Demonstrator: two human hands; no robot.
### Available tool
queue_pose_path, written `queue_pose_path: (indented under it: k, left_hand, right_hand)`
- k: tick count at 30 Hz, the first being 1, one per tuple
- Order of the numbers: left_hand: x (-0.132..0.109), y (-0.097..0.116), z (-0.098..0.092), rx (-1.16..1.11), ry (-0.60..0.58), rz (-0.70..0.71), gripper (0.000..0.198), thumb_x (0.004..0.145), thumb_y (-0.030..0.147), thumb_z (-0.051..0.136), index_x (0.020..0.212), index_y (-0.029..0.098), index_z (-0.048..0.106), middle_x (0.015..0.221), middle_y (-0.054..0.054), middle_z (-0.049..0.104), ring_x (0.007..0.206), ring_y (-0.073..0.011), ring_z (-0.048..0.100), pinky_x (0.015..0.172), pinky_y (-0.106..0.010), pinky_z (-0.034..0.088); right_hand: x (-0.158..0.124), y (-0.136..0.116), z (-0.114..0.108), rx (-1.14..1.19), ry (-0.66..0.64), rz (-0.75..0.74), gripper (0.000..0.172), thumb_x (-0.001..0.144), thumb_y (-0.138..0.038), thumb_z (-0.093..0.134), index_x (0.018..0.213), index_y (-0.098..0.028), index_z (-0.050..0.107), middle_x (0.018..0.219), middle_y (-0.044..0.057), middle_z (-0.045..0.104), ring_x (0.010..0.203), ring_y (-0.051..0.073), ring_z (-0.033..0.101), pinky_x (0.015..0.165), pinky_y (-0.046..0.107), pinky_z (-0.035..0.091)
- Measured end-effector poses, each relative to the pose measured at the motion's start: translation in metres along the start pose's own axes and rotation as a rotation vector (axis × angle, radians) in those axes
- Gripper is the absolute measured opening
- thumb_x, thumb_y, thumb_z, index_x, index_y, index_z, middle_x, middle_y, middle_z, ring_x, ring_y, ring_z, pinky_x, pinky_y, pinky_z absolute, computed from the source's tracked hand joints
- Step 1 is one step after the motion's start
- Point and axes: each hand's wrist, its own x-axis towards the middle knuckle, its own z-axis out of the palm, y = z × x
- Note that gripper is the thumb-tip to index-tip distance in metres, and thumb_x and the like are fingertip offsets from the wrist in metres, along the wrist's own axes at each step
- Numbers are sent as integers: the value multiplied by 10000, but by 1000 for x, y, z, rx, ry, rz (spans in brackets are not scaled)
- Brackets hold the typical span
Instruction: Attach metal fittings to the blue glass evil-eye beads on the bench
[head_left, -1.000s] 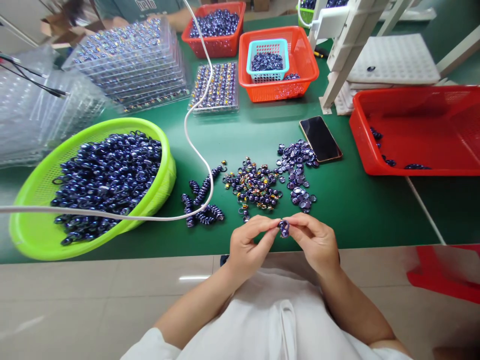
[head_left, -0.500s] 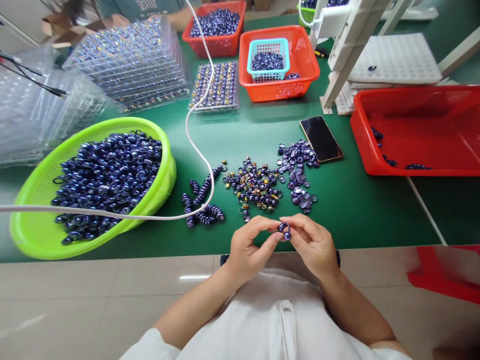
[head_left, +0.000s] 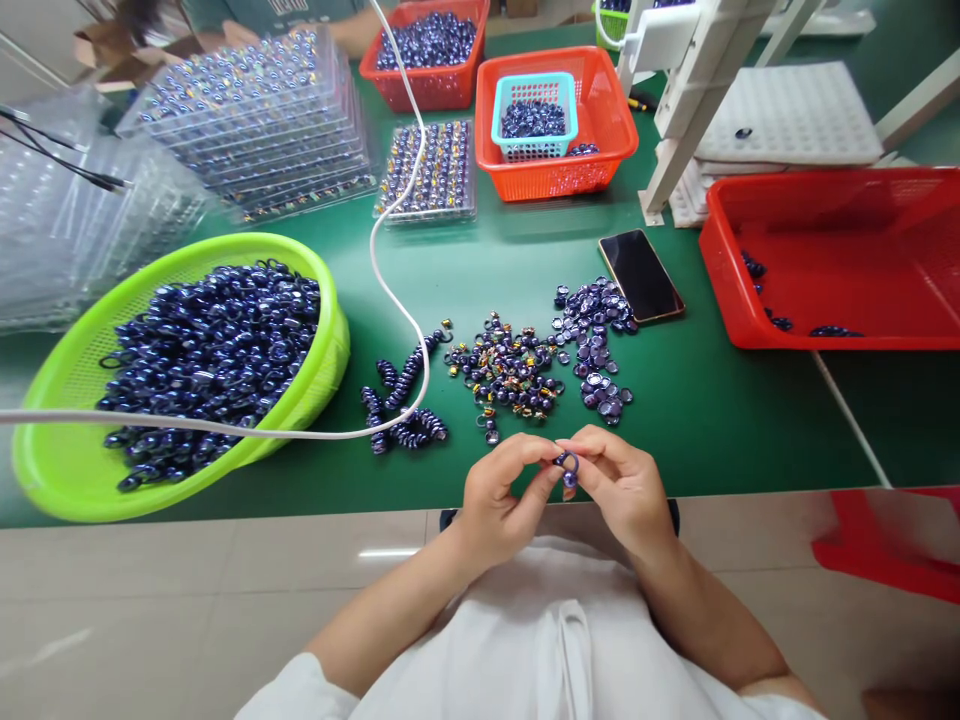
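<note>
A small dark blue ring-shaped piece (head_left: 570,477) is pinched between the fingertips of both hands at the table's front edge. My left hand (head_left: 501,496) holds it from the left, thumb and forefinger closed. From the other side my right hand (head_left: 624,486) grips it with thumb and fingers. Just beyond lies a pile of small blue and gold pieces (head_left: 510,370). To its right are flat dark caps (head_left: 600,395), and to its left, rows of stacked dark rings (head_left: 409,375). Finer details of the held piece are hidden by the fingertips.
A green basket (head_left: 334,350) of dark pieces stands left, crossed by a white cable (head_left: 397,300). Behind are clear trays (head_left: 300,150) and red baskets (head_left: 525,185). A phone (head_left: 642,275) and red bin (head_left: 862,250) lie right. A person's arm shows at the back.
The held piece has turned slightly between the fingertips and shifted a little to the left. Both hands keep their pinch, and the right has moved slightly left.
</note>
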Motion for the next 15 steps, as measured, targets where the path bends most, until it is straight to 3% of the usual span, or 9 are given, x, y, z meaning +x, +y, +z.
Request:
queue_pose_path:
  k: [6,11,15]
  left_hand:
    - [3,-4,-3,17,-16,4,198,885,76,628,1035,190,688,913,-65,745,812,-161,695,747,-264,551]
    - [8,1,-10,145,-85,-3,192,894,136,650,1074,189,689,970,-78,758,865,-179,706,790,-295,559]
    - [9,6,-8,222,-75,14,258,818,205,758,1063,173,683,915,-77,749,831,-188,691,764,-298,556]
  right_hand:
    - [2,1,-8,-116,-18,-57,139,918,-205,642,1012,-258,730,828,-5,600,640,95,622,552,218,563]
    - [6,-9,-21,-537,-41,-246,203,902,-136,632,1051,-251,708,941,31,689,840,157,674,700,267,571]
    - [7,-14,-23,-793,-18,-384,223,900,-97,603,1069,-231,661,947,28,722,755,132,680,706,253,572]
